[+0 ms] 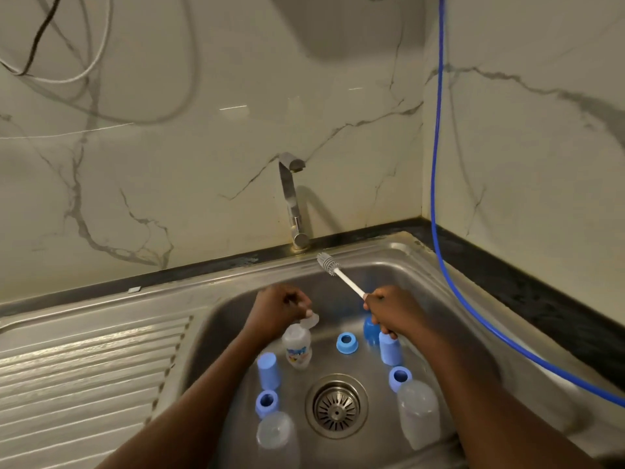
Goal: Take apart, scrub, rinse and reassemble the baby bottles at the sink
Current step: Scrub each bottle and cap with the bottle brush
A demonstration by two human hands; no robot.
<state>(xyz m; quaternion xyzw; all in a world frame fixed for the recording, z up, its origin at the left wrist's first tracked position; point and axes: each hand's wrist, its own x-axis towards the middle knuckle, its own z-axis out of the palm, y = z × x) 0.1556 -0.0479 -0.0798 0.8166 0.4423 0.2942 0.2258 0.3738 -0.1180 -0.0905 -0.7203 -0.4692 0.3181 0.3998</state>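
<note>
We kept L hand (280, 308) fingers curled, pinching clear teat (310, 321) over upright bottle (297, 348), mid-frame in sink (422, 275) | R hand (389, 311) clamped on brush (329, 264) handle | risk, we judged: wet teat could slip toward drain (336, 406); brush swing could tip bottle

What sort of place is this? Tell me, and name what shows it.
Probably a home kitchen: a stainless steel sink with a ribbed drainboard, a tap against a marble-look wall, and baby bottles in the basin.
</note>
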